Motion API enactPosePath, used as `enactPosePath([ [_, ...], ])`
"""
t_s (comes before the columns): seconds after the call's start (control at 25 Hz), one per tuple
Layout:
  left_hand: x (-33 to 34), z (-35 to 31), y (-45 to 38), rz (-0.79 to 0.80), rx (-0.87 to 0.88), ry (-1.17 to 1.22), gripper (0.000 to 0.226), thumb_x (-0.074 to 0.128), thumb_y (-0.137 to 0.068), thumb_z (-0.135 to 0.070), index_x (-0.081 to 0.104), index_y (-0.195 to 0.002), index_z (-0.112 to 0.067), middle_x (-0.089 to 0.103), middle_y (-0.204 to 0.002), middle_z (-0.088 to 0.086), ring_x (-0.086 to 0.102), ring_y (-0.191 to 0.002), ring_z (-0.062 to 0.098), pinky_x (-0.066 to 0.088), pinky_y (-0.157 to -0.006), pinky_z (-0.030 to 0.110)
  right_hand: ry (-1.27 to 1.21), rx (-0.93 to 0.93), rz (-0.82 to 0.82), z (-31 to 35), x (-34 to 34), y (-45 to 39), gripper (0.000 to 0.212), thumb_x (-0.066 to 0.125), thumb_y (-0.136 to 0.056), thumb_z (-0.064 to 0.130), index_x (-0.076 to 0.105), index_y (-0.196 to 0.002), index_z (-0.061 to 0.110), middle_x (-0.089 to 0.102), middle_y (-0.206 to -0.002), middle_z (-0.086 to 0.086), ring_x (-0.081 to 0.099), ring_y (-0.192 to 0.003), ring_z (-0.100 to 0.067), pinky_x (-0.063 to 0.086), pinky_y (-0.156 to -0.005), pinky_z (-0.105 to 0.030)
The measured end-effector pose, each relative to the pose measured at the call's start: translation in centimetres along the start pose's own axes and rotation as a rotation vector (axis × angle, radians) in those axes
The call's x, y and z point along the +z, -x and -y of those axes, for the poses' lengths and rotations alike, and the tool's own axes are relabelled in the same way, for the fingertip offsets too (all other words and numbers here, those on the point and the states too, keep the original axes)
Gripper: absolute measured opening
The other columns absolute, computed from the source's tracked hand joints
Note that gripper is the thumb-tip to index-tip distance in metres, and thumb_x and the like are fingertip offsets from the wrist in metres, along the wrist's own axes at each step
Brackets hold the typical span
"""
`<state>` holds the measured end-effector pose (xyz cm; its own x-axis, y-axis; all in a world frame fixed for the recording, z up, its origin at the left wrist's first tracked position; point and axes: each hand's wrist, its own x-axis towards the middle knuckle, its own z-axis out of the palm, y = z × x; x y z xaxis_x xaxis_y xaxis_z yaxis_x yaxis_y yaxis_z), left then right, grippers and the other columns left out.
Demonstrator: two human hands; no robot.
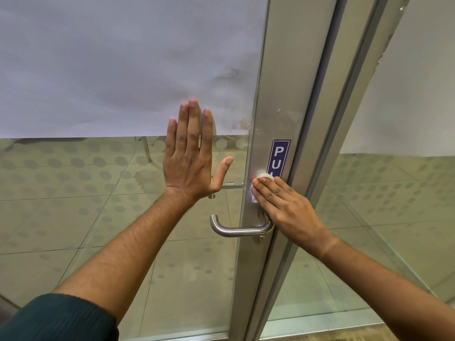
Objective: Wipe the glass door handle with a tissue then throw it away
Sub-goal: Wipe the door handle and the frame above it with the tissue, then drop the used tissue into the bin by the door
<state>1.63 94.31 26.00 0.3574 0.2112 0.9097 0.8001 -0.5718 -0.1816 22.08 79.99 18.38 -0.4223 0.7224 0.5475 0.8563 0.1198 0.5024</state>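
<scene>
So closest to the camera you get both forearms reaching out, the left one coming out of a dark green sleeve (59, 321). The hands are well apart from each other, one each side of the door's metal frame edge.

The right hand (288, 207) is lying flat on the aluminium door frame (278, 94), fingers together, pressing a white tissue (261, 179) against the metal. You only see bits of the tissue poking out past the fingertips and along the left edge of the hand, the rest is under the fingers. It sits just above the door handle (236, 230), which is a brushed steel lever running out to the left, and the heel of that hand is right next to where the lever bends into the frame. The tissue is touching the frame, not the lever itself.

The left hand (192, 153) is open, fingers spread a little, palm flat on the glass door (98, 193), up and left of the handle, holding nothing.

Just above the tissue there's a purple PULL sticker (279, 156), its bottom partly covered. Through the glass: tiled floor (61, 230) and a frosted upper panel (110, 57).
</scene>
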Motion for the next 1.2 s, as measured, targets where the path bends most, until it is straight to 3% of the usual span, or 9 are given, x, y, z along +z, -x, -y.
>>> enactPosePath([
  [0.2,-0.4,0.0,0.0,0.016,0.0,-0.012,0.092,0.039,-0.092,-0.062,0.013,-0.154,0.001,0.009,-0.158,0.026,0.01,-0.149,0.04,-0.006,-0.125,0.043,-0.096,0.068,-0.016,0.7,-1.0,-0.1,0.066,0.078,-0.077,0.003,0.05,-0.137,0.001,0.049,-0.144,-0.018,0.044,-0.135,-0.031,0.042,-0.108,-0.05],
  [0.4,-1.2,-0.1,0.0,0.067,-0.007,-0.008,0.093,0.04,-0.092,-0.062,0.011,-0.154,0.001,0.006,-0.159,0.025,0.008,-0.149,0.04,-0.006,-0.124,0.044,-0.152,0.055,-0.202,0.5,-2.3,-0.4,0.036,0.067,-0.089,0.002,0.063,-0.125,0.0,0.062,-0.13,-0.02,0.058,-0.123,-0.033,0.051,-0.1,-0.045],
  [0.52,-1.9,-0.3,0.0,0.107,-0.012,0.004,0.096,0.046,-0.09,-0.06,0.011,-0.155,0.0,0.008,-0.161,0.027,0.007,-0.151,0.04,-0.002,-0.125,0.046,-0.155,0.065,-0.244,0.7,-2.6,-0.3,0.029,0.061,-0.093,0.005,0.065,-0.122,0.001,0.066,-0.124,-0.018,0.063,-0.114,-0.033,0.056,-0.093,-0.043],
  [0.8,-4.5,0.7,1.4,0.261,0.052,-0.042,0.1,0.049,-0.086,-0.055,0.005,-0.157,0.0,0.002,-0.164,0.027,0.001,-0.154,0.038,0.001,-0.126,0.046,-0.002,-0.014,-0.151,0.0,-2.6,-0.3,0.047,0.074,-0.078,0.003,0.062,-0.122,-0.004,0.06,-0.128,-0.028,0.054,-0.12,-0.041,0.034,-0.104,-0.049],
  [0.96,-5.8,0.8,2.7,0.339,0.046,-0.043,0.098,0.046,-0.088,-0.056,0.006,-0.158,0.0,-0.001,-0.165,0.025,-0.001,-0.154,0.035,0.002,-0.127,0.045,-0.092,0.033,-0.179,0.0,-4.0,-1.5,0.05,0.085,-0.069,0.004,0.066,-0.115,-0.002,0.066,-0.117,-0.024,0.062,-0.1,-0.037,0.056,-0.084,-0.044],
  [1.08,-7.1,0.8,3.7,0.363,0.028,-0.034,0.093,0.04,-0.09,-0.056,0.008,-0.158,-0.001,0.002,-0.165,0.024,0.001,-0.155,0.035,0.006,-0.126,0.047,-0.146,0.005,-0.301,1.2,-5.0,-2.2,0.035,0.074,-0.078,-0.002,0.068,-0.113,-0.002,0.069,-0.113,-0.02,0.065,-0.085,-0.035,0.058,-0.072,-0.039],
  [1.2,-8.5,1.1,5.5,0.406,-0.01,-0.038,0.092,0.04,-0.091,-0.056,0.008,-0.158,-0.001,0.002,-0.165,0.024,0.002,-0.155,0.034,0.007,-0.126,0.046,-0.231,0.025,-0.406,3.5,-5.7,-3.3,0.023,0.062,-0.09,0.0,0.07,-0.111,0.001,0.071,-0.109,-0.017,0.066,-0.084,-0.034,0.057,-0.071,-0.037],
])
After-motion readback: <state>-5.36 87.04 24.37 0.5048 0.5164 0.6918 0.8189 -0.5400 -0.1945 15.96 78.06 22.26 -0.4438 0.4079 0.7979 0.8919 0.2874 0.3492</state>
